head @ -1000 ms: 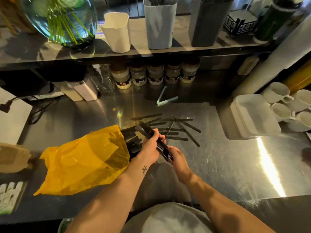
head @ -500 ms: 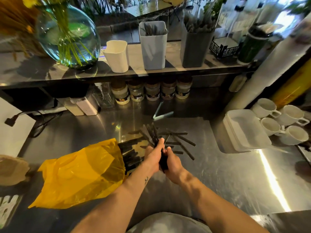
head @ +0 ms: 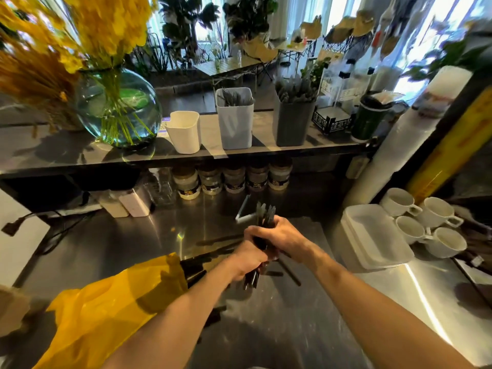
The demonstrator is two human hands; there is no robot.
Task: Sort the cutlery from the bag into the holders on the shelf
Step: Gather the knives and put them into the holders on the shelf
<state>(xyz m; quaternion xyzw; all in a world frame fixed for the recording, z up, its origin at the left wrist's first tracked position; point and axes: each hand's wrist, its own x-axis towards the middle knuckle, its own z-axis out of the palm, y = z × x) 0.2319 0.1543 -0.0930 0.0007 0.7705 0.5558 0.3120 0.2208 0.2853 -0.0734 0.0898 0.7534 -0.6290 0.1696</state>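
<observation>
Both hands grip one upright bundle of black cutlery (head: 266, 215) above the steel counter. My left hand (head: 249, 255) wraps its lower part and my right hand (head: 283, 234) its middle. A yellow bag (head: 106, 310) lies at the left with more black cutlery (head: 194, 265) poking from its mouth. A few loose black pieces (head: 288, 274) lie on the counter under my hands. On the shelf (head: 66, 158) stand a white holder (head: 185, 131), a light grey holder (head: 234, 119) with forks and a dark grey holder (head: 294, 122) with cutlery.
A round glass vase (head: 118, 107) with yellow flowers stands at the shelf's left. Jars (head: 231, 178) line the space under the shelf. A white tray (head: 372, 237) and several white cups (head: 423, 219) sit at the right. Metal tongs (head: 245, 213) lie behind my hands.
The bundle has been lifted from slanting to upright and raised, with both hands closing round it. My view has tilted up toward the shelf and the room behind it.
</observation>
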